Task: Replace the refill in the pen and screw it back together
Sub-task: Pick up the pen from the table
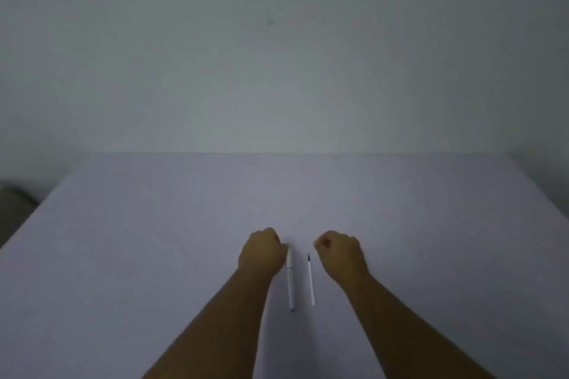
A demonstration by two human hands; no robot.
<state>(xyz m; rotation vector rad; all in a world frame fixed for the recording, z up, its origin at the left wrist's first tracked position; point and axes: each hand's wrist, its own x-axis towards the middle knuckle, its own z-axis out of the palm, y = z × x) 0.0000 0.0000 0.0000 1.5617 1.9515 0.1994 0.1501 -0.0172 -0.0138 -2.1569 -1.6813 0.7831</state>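
A: Where do things stand?

B: 2 things lie on the table (154,255), near its front edge and about midway between its left and right edges. The pen (290,278) lies roughly front to back, still in 1 piece as far as I can see. The refill (311,278) lies just to its right, almost parallel, apart from it, dark tip toward the far edge.

A: And the hands?

B: Both are curled into loose fists, resting on the table or just over it; I cannot tell which. The left hand (261,251) is beside the far end of the pen, and its fingers seem to touch that end, but whether they pinch it I cannot tell. The right hand (340,251) sits right of the refill's tip, clear of it, and appears to hold nothing.

A: So how far along?

B: I judge it barely begun: nothing unscrewed, the refill on the table not yet in.

A: What could go wrong?

B: The pen is round and the top looks smooth, so a nudge from the left knuckles could roll it into the refill or toward the front edge. The refill is thin and light; a careless sweep of the right wrist could flick it away. Once the barrel opens, any small inner part could drop and be hard to spot in this dim, blurred light. Starting the thread crooked could jam it.
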